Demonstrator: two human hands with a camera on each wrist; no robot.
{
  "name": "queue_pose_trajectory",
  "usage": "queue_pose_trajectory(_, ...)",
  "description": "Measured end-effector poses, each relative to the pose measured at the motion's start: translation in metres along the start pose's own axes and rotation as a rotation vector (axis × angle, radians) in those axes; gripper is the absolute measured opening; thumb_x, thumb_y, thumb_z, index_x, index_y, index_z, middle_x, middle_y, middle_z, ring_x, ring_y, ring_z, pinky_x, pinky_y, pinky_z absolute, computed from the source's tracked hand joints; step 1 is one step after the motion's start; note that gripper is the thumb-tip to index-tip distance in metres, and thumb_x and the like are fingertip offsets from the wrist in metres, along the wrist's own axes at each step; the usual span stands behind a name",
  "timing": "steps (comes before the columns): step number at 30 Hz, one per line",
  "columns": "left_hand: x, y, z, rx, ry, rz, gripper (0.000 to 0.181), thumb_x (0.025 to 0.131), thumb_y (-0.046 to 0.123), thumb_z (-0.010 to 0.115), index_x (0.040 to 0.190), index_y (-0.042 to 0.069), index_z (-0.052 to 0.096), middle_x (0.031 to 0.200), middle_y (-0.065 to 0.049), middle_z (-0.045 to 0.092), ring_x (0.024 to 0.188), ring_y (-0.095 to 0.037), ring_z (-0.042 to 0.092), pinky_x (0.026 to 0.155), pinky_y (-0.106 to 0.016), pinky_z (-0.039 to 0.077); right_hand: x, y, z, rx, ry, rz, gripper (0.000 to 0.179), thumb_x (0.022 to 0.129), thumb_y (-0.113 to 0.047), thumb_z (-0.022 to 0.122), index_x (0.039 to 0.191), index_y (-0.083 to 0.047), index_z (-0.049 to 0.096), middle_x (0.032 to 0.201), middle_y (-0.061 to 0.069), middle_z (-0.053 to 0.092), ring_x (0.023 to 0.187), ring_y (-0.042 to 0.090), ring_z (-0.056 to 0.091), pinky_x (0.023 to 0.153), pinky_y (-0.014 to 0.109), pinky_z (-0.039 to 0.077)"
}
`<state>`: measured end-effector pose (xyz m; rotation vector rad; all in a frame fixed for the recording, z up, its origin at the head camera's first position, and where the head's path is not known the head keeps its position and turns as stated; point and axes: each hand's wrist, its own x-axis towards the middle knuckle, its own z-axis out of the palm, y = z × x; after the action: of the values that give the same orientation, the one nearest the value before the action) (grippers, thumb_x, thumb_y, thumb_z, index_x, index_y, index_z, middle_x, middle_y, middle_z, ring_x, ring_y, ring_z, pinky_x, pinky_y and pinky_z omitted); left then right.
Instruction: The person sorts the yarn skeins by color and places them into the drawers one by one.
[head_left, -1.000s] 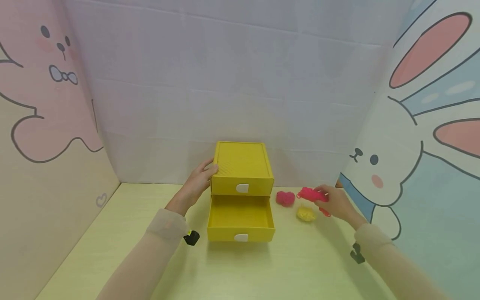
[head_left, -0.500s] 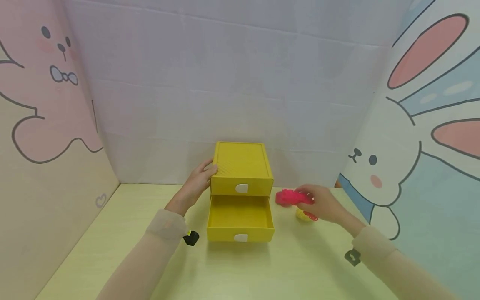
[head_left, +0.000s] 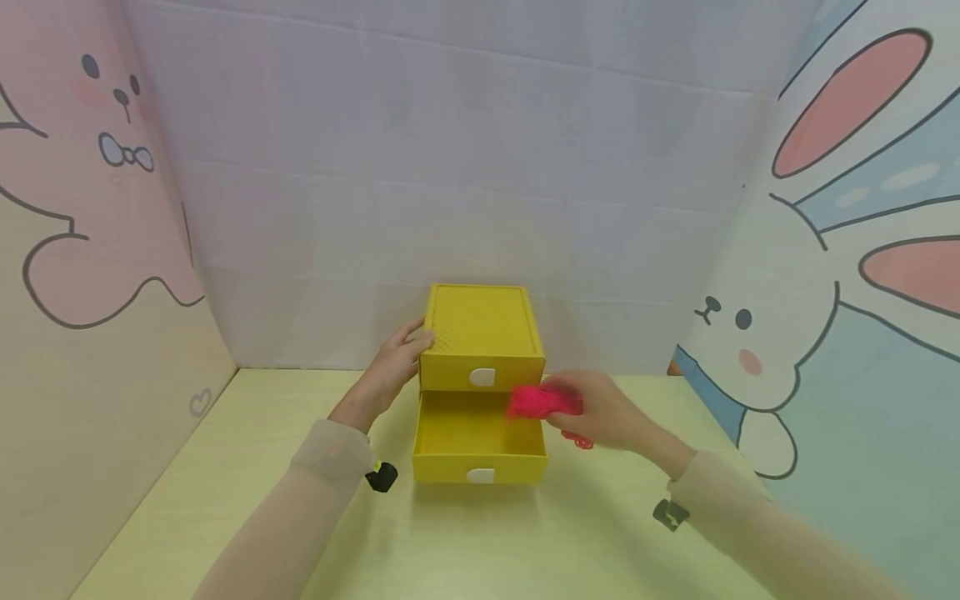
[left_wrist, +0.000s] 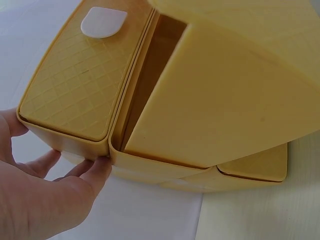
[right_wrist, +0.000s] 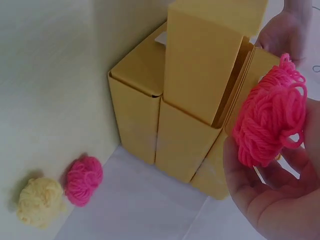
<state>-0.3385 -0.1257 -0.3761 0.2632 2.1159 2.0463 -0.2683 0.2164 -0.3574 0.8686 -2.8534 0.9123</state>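
Observation:
A yellow three-drawer cabinet (head_left: 483, 321) stands against the back wall, its middle drawer (head_left: 480, 467) pulled out. Nothing lies in the part of that drawer I can see. My left hand (head_left: 390, 371) grips the cabinet's upper left edge, thumb on top and fingers against the side. Between the fingers and thumb of my right hand (head_left: 603, 408) is a bright pink skein of yarn (right_wrist: 270, 112), held over the open drawer's right side. A loose red-pink loop (head_left: 577, 439) dangles below that hand.
A darker pink bundle of yarn (right_wrist: 84, 180) and a pale yellow one (right_wrist: 40, 202) lie on the table right of the cabinet; the right hand covers them in the head view. Patterned panels with a rabbit (head_left: 780, 375) and a pink animal (head_left: 112, 225) flank the table.
My right hand has carried the pink yarn leftward, from above the other yarn bundles to over the drawer. The left hand and the cabinet have stayed in place.

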Motion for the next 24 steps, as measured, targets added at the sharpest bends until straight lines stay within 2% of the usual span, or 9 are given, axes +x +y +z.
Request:
queue_pose_trajectory(3,0.0,-0.001,0.0,0.001,0.004,-0.003,0.068,0.113,0.041,0.051,0.171,0.024,0.02,0.168,-0.015,0.034,0.156,-0.034,0.034,0.13,-0.054,0.026,0.007,-0.01,0.008,-0.01,0.006,-0.059,0.029,0.094,-0.012,0.082,0.122,-0.012,0.073,0.104,-0.003,0.073,0.082,0.01,0.066,0.074,0.026,0.062)
queue_pose_trajectory(7,0.001,-0.001,0.0,0.0,0.009,0.001,0.067,0.113,0.041,0.05,0.171,0.024,0.021,0.168,-0.014,0.034,0.156,-0.034,0.035,0.13,-0.054,0.026,0.017,-0.02,0.021,-0.056,0.031,-0.123,0.029,0.092,-0.011,0.082,0.12,-0.01,0.075,0.106,-0.002,0.074,0.088,0.013,0.063,0.079,0.028,0.059)
queue_pose_trajectory(11,0.001,-0.001,0.001,-0.001,0.008,0.009,0.066,0.114,0.04,0.05,0.171,0.024,0.022,0.167,-0.014,0.035,0.154,-0.034,0.037,0.13,-0.054,0.026,0.027,-0.028,0.037,-0.105,0.035,-0.119,0.029,0.092,-0.013,0.083,0.12,-0.013,0.075,0.109,-0.005,0.075,0.094,0.015,0.062,0.086,0.033,0.057)
queue_pose_trajectory(15,0.0,0.0,0.001,-0.002,0.012,0.011,0.066,0.113,0.04,0.051,0.171,0.023,0.023,0.168,-0.013,0.035,0.154,-0.033,0.037,0.13,-0.054,0.027,0.037,-0.034,0.053,-0.107,0.02,-0.116,0.031,0.092,-0.016,0.084,0.122,-0.015,0.075,0.112,-0.005,0.075,0.099,0.015,0.064,0.094,0.035,0.058)
queue_pose_trajectory(21,0.001,0.001,0.002,-0.012,0.022,0.007,0.066,0.113,0.04,0.052,0.171,0.023,0.024,0.166,-0.012,0.038,0.154,-0.032,0.038,0.13,-0.052,0.027,0.049,-0.04,0.073,-0.097,0.016,-0.179,0.032,0.091,-0.013,0.085,0.121,-0.01,0.076,0.113,0.0,0.077,0.099,0.018,0.067,0.094,0.034,0.06)
queue_pose_trajectory(24,0.001,0.001,0.002,-0.014,0.022,0.008,0.066,0.113,0.039,0.052,0.171,0.022,0.024,0.165,-0.012,0.039,0.154,-0.032,0.038,0.13,-0.052,0.027,0.055,-0.04,0.081,-0.095,-0.009,-0.177,0.031,0.092,-0.014,0.085,0.121,-0.01,0.076,0.114,0.0,0.077,0.099,0.017,0.067,0.094,0.033,0.06)
